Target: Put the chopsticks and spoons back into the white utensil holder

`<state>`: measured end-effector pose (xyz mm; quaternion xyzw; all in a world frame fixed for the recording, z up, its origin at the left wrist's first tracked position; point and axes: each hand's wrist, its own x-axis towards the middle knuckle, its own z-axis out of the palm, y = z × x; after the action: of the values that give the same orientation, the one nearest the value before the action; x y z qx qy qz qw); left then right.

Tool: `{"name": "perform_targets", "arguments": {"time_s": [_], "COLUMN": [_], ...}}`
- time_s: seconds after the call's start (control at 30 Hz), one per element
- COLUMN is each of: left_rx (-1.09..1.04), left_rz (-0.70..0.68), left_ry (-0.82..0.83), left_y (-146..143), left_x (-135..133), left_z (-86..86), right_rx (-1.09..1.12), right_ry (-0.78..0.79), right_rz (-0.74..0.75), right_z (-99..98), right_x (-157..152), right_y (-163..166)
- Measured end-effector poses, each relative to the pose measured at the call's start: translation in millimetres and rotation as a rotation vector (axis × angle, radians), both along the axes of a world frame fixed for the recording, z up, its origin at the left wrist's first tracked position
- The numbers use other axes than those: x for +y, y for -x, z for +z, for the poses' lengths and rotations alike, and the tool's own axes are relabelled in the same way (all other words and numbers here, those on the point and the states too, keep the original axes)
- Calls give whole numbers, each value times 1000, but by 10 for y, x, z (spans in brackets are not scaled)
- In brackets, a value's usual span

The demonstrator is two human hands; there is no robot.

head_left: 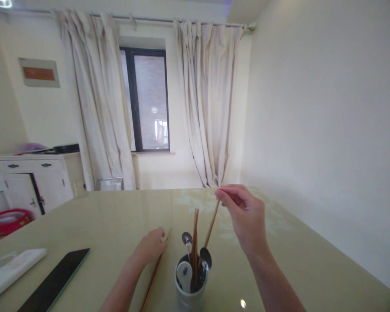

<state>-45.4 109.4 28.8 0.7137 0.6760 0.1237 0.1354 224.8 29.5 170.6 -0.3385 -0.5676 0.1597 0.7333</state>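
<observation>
A light cylindrical cup (190, 301) stands near the front of the table, holding several utensils. In it are a white spoon with a blue mark (184, 275), two metal spoons, one on the left (187, 238) and one on the right (206, 258), and upright brown chopsticks (195, 242). My right hand (247, 212) pinches the upper end of a wooden chopstick (212, 225), which slants down into the cup, its lower end hidden. Left of the cup, my left hand (152, 246) has its fingers curled at the upper part of wooden chopsticks (154, 277) lying along the table.
On the pale glossy table (117, 216), a dark flat slab (56, 279) and a white object (14, 271) lie at the left. Beyond the table are a white cabinet (52, 177), a red basket (9, 221), curtains (211, 95) and a window (151, 99). A wall (328, 108) runs along the right.
</observation>
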Motion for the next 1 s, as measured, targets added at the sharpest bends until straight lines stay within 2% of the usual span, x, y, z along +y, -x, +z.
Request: {"name": "perform_targets", "arguments": {"time_s": [0.07,0.13,0.23,0.3,0.4,0.47,0.57,0.63,0.7,0.77,0.87,0.93,1.0], "left_rx": [-106,-308,-620,-687,-654,-636,-623,-601,-552,-429,-100,71,149], "left_rz": [-12,-67,-160,-271,-482,-537,-492,-408,-286,-153,-11,38,70], "left_ry": [-163,-343,-529,-638,-600,-495,-409,-428,-458,-433,-228,-110,-47], "left_y": [-42,-127,-333,-502,-737,-833,-809,-668,-456,-220,70,175,207], "left_x": [-24,-124,-444,-721,-1066,-1170,-1093,-904,-647,-375,-56,55,98], "left_z": [193,472,922,1147,1306,1326,1297,1231,1103,908,543,312,130], "right_rx": [103,216,339,331,243,201,155,69,-69,-193,-315,-352,-362], "right_ry": [-95,-184,-261,-249,-182,-125,-14,87,191,290,404,431,434], "right_rz": [-61,-115,-125,-91,-17,31,89,82,13,-17,48,68,65], "right_z": [110,191,229,211,157,112,5,-101,-223,-332,-427,-442,-438], "right_x": [-106,-193,-269,-290,-303,-290,-196,-85,35,132,201,208,204], "right_y": [-98,-177,-189,-104,98,216,298,303,298,301,321,329,327]}}
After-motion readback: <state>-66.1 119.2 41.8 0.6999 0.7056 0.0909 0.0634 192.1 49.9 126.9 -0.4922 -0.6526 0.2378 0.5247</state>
